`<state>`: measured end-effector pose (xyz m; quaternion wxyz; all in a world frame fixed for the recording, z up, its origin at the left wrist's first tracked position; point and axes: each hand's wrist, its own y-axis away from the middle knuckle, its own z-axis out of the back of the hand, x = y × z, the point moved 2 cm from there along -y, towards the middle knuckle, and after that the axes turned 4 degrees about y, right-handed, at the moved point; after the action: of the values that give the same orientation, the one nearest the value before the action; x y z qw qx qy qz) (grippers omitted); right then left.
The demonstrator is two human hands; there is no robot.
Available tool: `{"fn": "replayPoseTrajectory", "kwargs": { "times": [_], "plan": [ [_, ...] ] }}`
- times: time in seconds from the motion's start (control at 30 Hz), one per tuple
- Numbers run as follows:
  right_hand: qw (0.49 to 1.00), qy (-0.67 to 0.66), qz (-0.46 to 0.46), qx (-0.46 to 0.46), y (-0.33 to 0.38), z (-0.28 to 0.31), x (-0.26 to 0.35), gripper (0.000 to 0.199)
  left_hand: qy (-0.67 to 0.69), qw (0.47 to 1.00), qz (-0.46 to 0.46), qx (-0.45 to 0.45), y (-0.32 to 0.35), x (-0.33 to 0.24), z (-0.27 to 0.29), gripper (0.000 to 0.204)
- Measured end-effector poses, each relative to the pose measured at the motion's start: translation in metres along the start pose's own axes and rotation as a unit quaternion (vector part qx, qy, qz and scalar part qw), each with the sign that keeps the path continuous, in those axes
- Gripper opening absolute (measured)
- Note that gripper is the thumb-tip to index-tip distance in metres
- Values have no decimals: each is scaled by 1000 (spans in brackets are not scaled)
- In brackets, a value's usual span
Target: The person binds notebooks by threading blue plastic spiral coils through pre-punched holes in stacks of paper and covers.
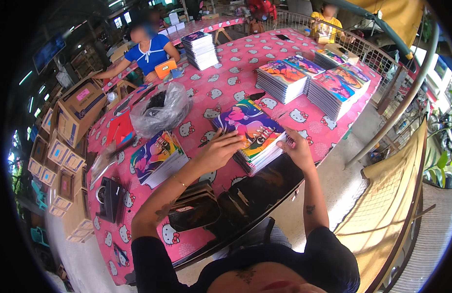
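Note:
A small stack of spiral notebooks (pixel 250 122) with bright purple, pink and yellow covers lies in front of me on the table, slightly fanned at its near edge. Across the left side of the top cover rests my left hand (pixel 222 149), its fingers stretched out flat. My right hand (pixel 297 147) grips the stack's right edge, thumb toward the cover and fingers along the side. Left of my left forearm sits another colourful stack of notebooks (pixel 160 157), white pages showing.
Taller notebook stacks (pixel 283 80) stand at the far right, another pile (pixel 200 51) at the back. A clear plastic bag (pixel 160 110), a black device (pixel 110 199) and a dark tray (pixel 194 215) share the pink table. Cardboard boxes (pixel 79 110) are piled left. A person in blue (pixel 150 53) works opposite.

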<state>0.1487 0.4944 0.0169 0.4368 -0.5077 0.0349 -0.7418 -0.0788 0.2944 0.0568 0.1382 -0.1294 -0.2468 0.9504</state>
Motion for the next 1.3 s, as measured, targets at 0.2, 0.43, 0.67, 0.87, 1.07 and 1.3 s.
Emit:
{"fn": "replayPoseTrajectory", "kwargs": {
  "times": [0.2, 0.43, 0.67, 0.87, 1.07, 1.3],
  "plan": [
    [1000, -23, -15, 14, -2, 0, 3, 59, 57, 998, -6, 6, -1, 3, -1, 36],
    [1000, -27, 2, 0, 6, 10, -6, 64, -28, 997, 29, -71, 20, -1, 33, 36],
    [980, -57, 82, -175, 30, 17, 63, 29, -238, 913, 330, -28, 223, 40, 100, 33],
    [962, -188, 175, 95, 38, -64, 149, 27, -184, 933, 298, -85, 214, 21, 110, 27],
    [947, -281, 133, 83, 45, -131, 183, 37, -236, 935, 220, -145, 123, -83, 183, 27],
    [893, -380, -23, 242, 92, -167, 133, 22, -150, 972, 182, -23, 100, -130, 169, 34]
  ]
}}
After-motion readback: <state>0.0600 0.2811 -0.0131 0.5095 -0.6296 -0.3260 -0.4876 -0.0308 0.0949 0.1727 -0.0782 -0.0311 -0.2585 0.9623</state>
